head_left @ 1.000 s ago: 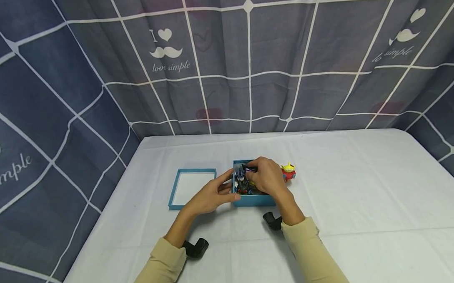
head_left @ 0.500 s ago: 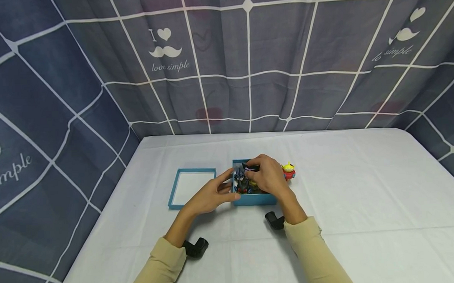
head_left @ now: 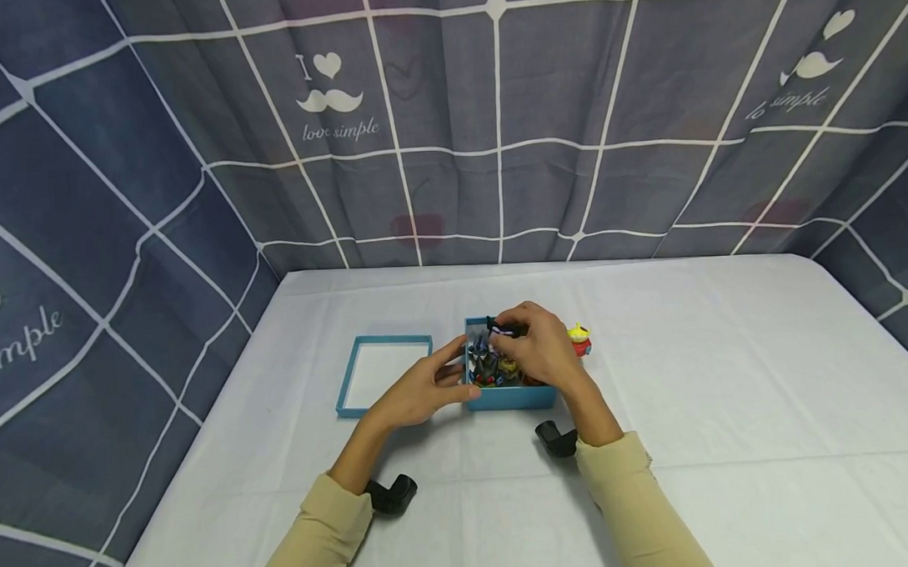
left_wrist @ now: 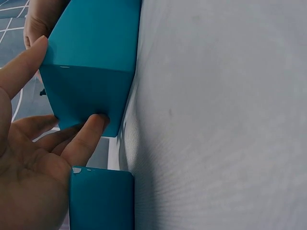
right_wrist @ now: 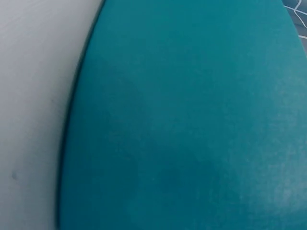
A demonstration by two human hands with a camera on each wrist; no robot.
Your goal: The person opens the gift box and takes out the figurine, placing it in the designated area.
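Observation:
A teal box [head_left: 512, 399] full of small figures [head_left: 485, 367] stands mid-table. My left hand [head_left: 422, 392] rests against its left side; in the left wrist view the fingers of that hand [left_wrist: 43, 139] touch the end wall of the box [left_wrist: 91, 36], thumb at the upper edge. Above the box's right part, my right hand [head_left: 544, 345] pinches a dark figure [head_left: 507, 327] between thumb and fingers. The right wrist view is filled by the box's teal wall [right_wrist: 182, 115], with no fingers showing.
Left of the box lies a teal-rimmed lid [head_left: 347, 379] with a white inside. A red and yellow toy [head_left: 579, 339] stands right of the box, beyond my right hand. Black wrist devices [head_left: 393, 496] hang by both sleeves. A grey checked curtain [head_left: 451, 192] rises behind the table.
My right hand has moved slightly up and to the right with the dark figure, uncovering more figures in the box. My left hand has stayed in place.

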